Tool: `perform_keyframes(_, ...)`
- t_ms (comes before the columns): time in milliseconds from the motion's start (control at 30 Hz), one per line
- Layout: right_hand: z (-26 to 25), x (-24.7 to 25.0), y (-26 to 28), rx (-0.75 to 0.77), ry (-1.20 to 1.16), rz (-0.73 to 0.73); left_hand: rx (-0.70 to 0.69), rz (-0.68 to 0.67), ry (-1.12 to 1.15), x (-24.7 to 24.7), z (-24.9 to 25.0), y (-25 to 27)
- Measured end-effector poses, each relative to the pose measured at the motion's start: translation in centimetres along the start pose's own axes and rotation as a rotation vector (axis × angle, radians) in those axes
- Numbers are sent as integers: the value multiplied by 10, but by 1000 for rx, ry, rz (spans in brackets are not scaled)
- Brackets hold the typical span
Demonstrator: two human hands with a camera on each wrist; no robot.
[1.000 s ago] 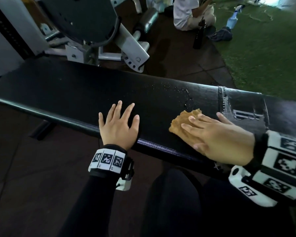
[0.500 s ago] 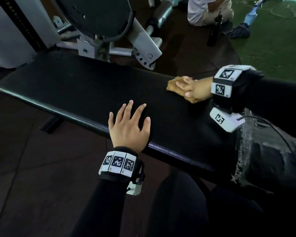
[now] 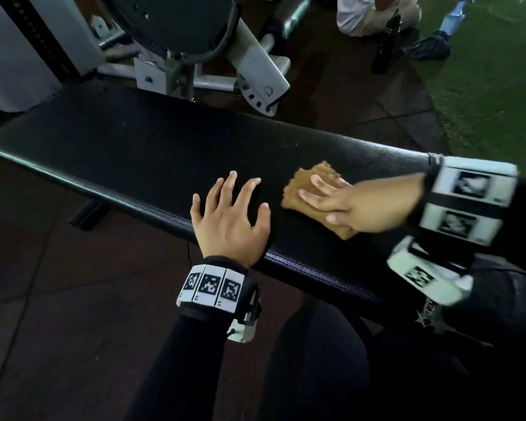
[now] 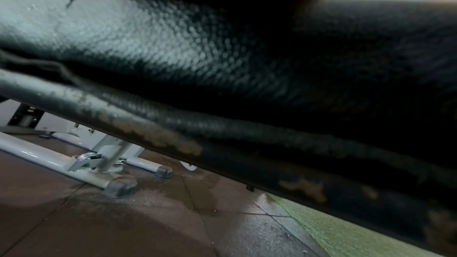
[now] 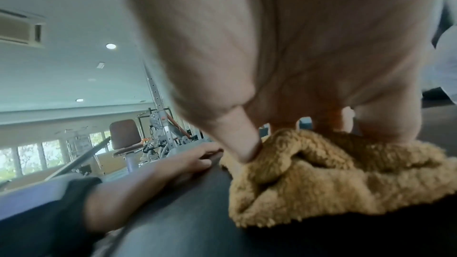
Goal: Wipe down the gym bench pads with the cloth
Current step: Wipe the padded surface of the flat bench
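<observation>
Cloth (image 3: 313,199), a tan fleecy rag bunched at centre right of the head view, lies on the black bench pad (image 3: 140,147) under the right hand (image 3: 356,208), whose straight fingers press flat on it while the thumb digs into its near fold. At centre frame the left hand (image 3: 230,220) rests spread on the pad's near edge, just beside the cloth and apart from it, holding nothing.

Trouble could come from that closeness: a stroke carried toward the left of the frame would likely run the rag into the bracing hand. Nothing is wrapped round the loose folds, so they may ride up and skate over the pebbled vinyl instead of scrubbing it, and fine specks showing above the cloth could be missed.

Seen from the left wrist, the pad's piping and the frame rail (image 4: 148,134) below it are worn, with rusty patches. Around the bench are brown rubber floor tiles (image 3: 58,299), green turf (image 3: 492,86) at upper right, a pale grey weight machine (image 3: 249,59) at top, and a person (image 3: 374,16) crouching near a dark bottle (image 3: 386,41).
</observation>
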State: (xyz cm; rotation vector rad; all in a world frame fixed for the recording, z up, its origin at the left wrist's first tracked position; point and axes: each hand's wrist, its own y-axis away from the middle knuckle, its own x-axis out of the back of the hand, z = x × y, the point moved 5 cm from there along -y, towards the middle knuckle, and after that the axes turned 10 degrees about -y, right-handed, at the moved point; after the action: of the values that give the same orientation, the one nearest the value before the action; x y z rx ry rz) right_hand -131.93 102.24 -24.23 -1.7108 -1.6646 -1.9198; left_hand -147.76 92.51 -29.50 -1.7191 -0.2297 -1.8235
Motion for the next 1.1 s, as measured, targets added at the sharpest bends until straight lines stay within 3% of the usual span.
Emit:
perform_keyframes(167,11,49,-49,-7,-7,96,-3,-13,-17,2,0,1)
perform_keyframes(300,75,70,-37,-188,-114,324,-3,-7,-3,1,-1,2)
perform_keyframes(467,111,38,3,-293,-56,223,4,-8,0,-1,0,-1)
perform_keyframes(633,45,-3,14,-161,-29,55,-2,-27,-13,-1,1,-2)
perform_keyframes(767,13,16,-21,-126,14,93,-58,-85,-30,-1,-3,-3)
perform_keyframes(867,27,44,-49,-167,44,135,-59,-146,-58,-3,-15,-12)
perform_keyframes(1033,92,65,-43,-355,-49,231,186,-275,-111,0,-83,-54)
perform_keyframes(1100,123,63,-36,-451,-58,275,210,-289,-133,0,-93,-63)
